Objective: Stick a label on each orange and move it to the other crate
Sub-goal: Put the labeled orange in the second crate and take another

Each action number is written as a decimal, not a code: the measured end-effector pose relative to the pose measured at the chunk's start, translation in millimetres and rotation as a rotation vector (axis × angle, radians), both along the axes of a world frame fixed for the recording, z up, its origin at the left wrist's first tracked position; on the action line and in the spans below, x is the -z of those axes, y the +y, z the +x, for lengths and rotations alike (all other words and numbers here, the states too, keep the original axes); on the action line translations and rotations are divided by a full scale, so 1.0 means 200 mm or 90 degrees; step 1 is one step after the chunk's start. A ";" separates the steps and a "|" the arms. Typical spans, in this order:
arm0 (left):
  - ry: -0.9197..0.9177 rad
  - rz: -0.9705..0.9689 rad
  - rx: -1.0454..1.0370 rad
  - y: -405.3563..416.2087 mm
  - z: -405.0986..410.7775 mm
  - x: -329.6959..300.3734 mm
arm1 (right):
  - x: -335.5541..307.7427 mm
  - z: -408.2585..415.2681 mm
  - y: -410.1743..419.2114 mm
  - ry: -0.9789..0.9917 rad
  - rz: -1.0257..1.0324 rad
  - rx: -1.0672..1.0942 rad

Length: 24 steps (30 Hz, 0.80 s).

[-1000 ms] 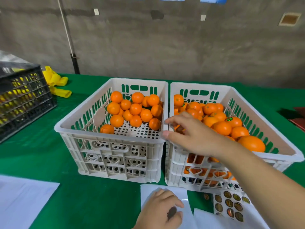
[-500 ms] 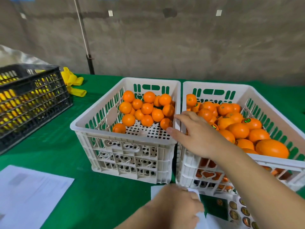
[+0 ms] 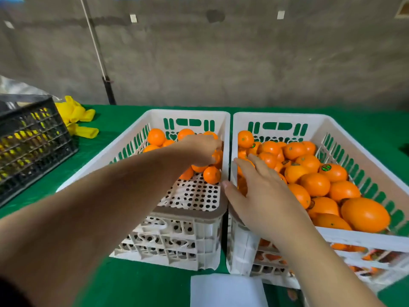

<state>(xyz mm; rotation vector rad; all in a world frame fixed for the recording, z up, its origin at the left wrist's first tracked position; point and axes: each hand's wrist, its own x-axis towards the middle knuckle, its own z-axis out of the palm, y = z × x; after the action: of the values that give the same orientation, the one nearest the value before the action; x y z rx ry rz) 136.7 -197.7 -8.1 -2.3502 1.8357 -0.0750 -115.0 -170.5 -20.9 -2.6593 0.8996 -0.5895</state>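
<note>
Two white crates stand side by side on the green cloth. The left crate (image 3: 155, 116) holds several oranges (image 3: 156, 136) at its far end, and its perforated floor is bare near me. The right crate (image 3: 287, 116) is piled with oranges (image 3: 315, 183); one of them (image 3: 334, 172) carries a green label. My left hand (image 3: 202, 149) reaches into the left crate, fingers curved down over the oranges; its back hides any grip. My right hand (image 3: 261, 196) hovers with spread fingers over the right crate's left edge, thumb above the two adjoining rims.
A black crate (image 3: 33, 138) with yellow contents stands at the far left, yellow gloves (image 3: 76, 116) behind it. White paper (image 3: 225, 289) lies at the front edge before the crates. A grey wall closes the back.
My left hand has left the paper at the front edge and gone forward into the left crate onto the oranges. My right hand has stayed by the adjoining rims.
</note>
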 end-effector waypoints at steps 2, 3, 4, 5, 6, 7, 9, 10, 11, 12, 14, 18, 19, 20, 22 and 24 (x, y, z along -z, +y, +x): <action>-0.107 0.075 0.041 -0.13 0.09 0.09 | 0.00 0.00 0.00 -0.002 -0.018 0.010; -0.141 0.099 0.054 -0.18 0.12 0.13 | 0.00 0.00 0.00 0.003 -0.023 0.014; -0.158 0.112 0.063 -0.21 0.15 0.16 | 0.00 0.00 0.00 0.006 -0.023 0.016; -0.168 0.123 0.073 -0.24 0.19 0.20 | 0.00 0.00 0.00 0.007 -0.019 0.016; -0.178 0.128 0.083 -0.26 0.21 0.24 | 0.00 0.01 -0.01 0.007 -0.015 0.016; -0.189 0.120 0.091 -0.27 0.24 0.27 | 0.00 0.01 0.00 0.007 -0.010 0.014; -0.177 0.050 0.091 -0.28 0.26 0.34 | 0.00 0.01 0.00 0.000 0.009 0.016; -0.151 0.002 0.081 -0.29 0.27 0.36 | 0.01 0.01 0.00 -0.005 0.018 0.019; -0.119 -0.039 0.063 -0.29 0.27 0.38 | 0.01 0.02 0.00 -0.008 0.024 0.020; -0.093 -0.066 0.045 -0.29 0.26 0.38 | 0.01 0.02 0.00 -0.010 0.028 0.020; -0.083 -0.069 0.042 -0.29 0.25 0.35 | 0.01 0.02 0.00 -0.008 0.028 0.021; -0.145 -0.008 0.083 -0.21 0.20 0.20 | 0.01 0.02 -0.01 -0.019 0.019 0.032; -0.127 -0.018 0.076 -0.18 0.18 0.13 | 0.01 0.03 -0.01 -0.023 0.020 0.035; -0.083 -0.049 0.063 -0.13 0.16 0.05 | 0.01 0.03 0.00 -0.023 0.023 0.036; 0.025 -0.159 0.048 0.00 0.12 -0.11 | 0.00 0.03 0.00 -0.011 0.037 0.038; 0.147 -0.327 0.039 0.21 0.07 -0.23 | -0.03 0.03 0.00 0.007 0.056 0.039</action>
<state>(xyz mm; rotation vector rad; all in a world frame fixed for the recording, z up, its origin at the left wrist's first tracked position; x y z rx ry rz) 150.5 -155.8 38.9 -2.7295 2.2163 -0.3333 -108.9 -170.4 -14.9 -2.5671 0.9902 -0.5357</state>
